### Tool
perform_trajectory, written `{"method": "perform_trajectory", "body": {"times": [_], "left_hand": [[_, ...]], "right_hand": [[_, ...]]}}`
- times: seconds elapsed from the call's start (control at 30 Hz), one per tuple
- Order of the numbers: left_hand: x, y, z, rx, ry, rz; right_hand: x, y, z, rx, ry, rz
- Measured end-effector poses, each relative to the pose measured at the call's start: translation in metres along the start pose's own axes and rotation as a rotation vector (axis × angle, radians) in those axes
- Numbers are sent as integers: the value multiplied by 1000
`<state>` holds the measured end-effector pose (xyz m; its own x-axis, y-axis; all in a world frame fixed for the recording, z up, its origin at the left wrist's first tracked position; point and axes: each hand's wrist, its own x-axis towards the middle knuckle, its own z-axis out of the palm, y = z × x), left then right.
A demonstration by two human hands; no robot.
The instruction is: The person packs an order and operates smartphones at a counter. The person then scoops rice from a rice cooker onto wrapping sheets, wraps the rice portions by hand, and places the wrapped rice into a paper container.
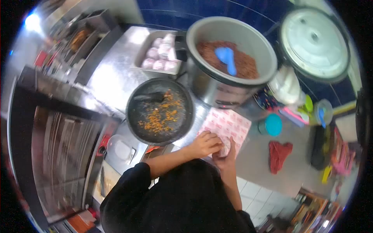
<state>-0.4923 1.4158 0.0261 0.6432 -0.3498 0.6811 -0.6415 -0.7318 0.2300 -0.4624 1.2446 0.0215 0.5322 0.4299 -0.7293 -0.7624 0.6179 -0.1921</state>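
Over printed paper (pixel 229 121), wrapped bundle (pixel 225 146) held between left hand (pixel 204 144), fingers curled, and right hand (pixel 227 158), fingers cupped.

Wide-angle view from my head: it looks forward and steeply down, near my fingers (pixel 213 142) and the table (pixel 248 165).

Pink-and-white patterned paper (pixel 234 125), blue scoop (pixel 227 59), teal lid (pixel 274 125), red cloth (pixel 278 154)

the wall (pixel 167 15) is dark blue with pale curved seam lines, and a shiny metal table (pixel 103 83) runs along it. white square tiles cover the floor (pixel 258 198) at lower right. a glass-fronted cabinet (pixel 58 151) stands at left, and a bright white light (pixel 33 22) glares at upper left.
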Motion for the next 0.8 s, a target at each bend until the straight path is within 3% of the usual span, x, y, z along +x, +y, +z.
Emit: {"method": "perform_trajectory", "body": {"times": [0.1, 0.17, 0.2, 0.23, 0.3, 0.33, 0.4, 0.43, 0.5, 0.53, 0.57, 0.63, 0.7, 0.77, 0.8], "left_hand": [[-6, 6, -2, -15, 56, -79], [-15, 14, 2, -142, 120, -275], [-14, 19, -2, -168, 164, -335], [-15, 22, -3, -156, 179, -344], [-16, 26, -7, -219, 284, -525], [-15, 27, -10, -219, 293, -534], [-11, 31, -22, -558, 350, -1029], [-8, 27, -24, -564, 355, -1040], [3, 9, -31, -616, 387, -1423], [20, -1, -55, -608, 333, -1550], [18, -18, -55, -619, 334, -1552], [13, -53, -46, -498, 644, -1298], [19, -104, -61, -787, 859, -1287], [32, -176, -93, -457, 914, -1283], [38, -212, -114, -439, 877, -1291]], "right_hand": [[4, 4, 7, 42, 4, 58], [11, 6, 8, -9, -4, 6], [7, 2, 10, -44, -200, 107], [12, 5, 16, -63, -203, 115], [-1, 19, 62, -158, 49, -13], [5, 21, 65, -171, 53, -11], [22, 26, 65, -427, -73, -189], [33, 32, 66, -436, -63, -184], [55, 45, 74, -660, -65, -383], [65, 45, 73, -831, -132, -380], [73, 49, 78, -837, -125, -383], [89, 59, 98, -844, -270, -504], [71, 63, 134, -911, -340, -524], [66, 63, 144, -1004, -189, -708], [60, 56, 138, -1081, -238, -729]]}}
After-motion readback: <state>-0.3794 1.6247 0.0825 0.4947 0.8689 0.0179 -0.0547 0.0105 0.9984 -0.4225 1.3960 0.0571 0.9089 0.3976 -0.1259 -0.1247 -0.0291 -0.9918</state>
